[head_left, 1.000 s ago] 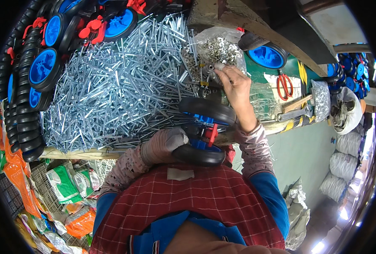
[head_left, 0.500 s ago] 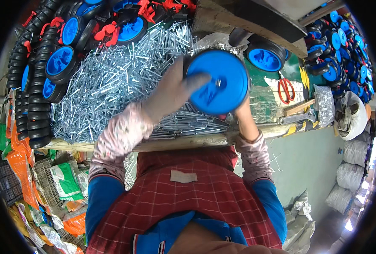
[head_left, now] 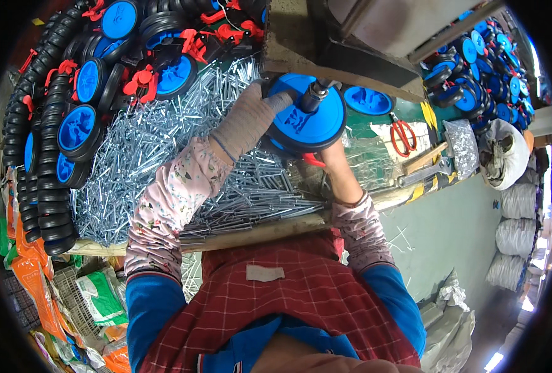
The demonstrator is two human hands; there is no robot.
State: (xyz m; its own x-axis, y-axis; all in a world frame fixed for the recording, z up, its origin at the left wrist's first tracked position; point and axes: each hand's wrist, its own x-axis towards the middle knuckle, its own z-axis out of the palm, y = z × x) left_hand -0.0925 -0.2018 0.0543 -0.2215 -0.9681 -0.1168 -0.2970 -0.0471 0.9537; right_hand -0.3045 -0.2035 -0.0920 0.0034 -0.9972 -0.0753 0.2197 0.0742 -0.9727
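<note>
A blue wheel (head_left: 318, 128) with a black tyre is held under a metal press head (head_left: 315, 95), which stands over its hub. My gloved left hand (head_left: 246, 118) grips the wheel's left side, thumb and fingers bent over its rim. At the lower right edge, my bare right hand (head_left: 335, 159) holds the wheel from beneath, its fingers mostly hidden. A red plastic part (head_left: 312, 160) peeks out below the tyre beside that hand. Long metal pins (head_left: 164, 143) lie in a large heap left of and below the wheel.
Stacked black-tyred wheels (head_left: 77, 127) and red clips (head_left: 142, 84) line the bench's left. Right of the press lie another blue wheel (head_left: 368, 101), red-handled scissors (head_left: 404, 138) and a wrench (head_left: 422, 173). More wheels (head_left: 475, 81) are piled far right. A wooden edge (head_left: 257, 231) runs along the bench front.
Both hands have brought the wheel under the press head, whose metal tip now stands at the hub. My left hand has gone from over the wheel's face to its left rim. The view has shifted.
</note>
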